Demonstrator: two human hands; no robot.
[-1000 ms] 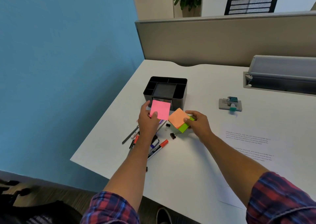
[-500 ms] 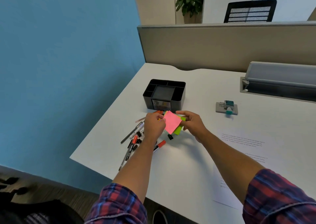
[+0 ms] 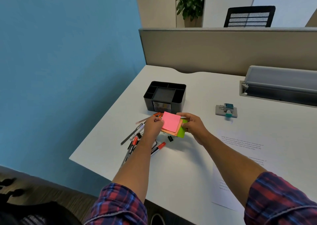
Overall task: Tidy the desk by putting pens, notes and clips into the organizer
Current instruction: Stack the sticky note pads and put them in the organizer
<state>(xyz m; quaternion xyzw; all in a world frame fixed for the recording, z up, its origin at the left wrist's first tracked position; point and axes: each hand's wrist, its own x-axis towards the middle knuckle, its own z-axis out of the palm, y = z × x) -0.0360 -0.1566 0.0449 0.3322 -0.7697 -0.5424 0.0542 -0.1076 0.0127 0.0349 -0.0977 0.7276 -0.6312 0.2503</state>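
Head view looks down on a white worktop (image 3: 180,169) where both hands hold a stack of sticky notes (image 3: 171,124), pink on top of orange and green, just in front of the black organizer (image 3: 165,96). Left hand (image 3: 152,126) pinches the stack's left edge, fingers curled; right hand (image 3: 193,125) grips its right side, thumb on top. Pens and markers (image 3: 133,145) lie scattered in front of the organizer, left of the notes, with a black clip (image 3: 170,138) beneath the stack.

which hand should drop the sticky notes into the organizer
Probably the right hand: it grips the note stack from the side. The left hand only steadies its edge.
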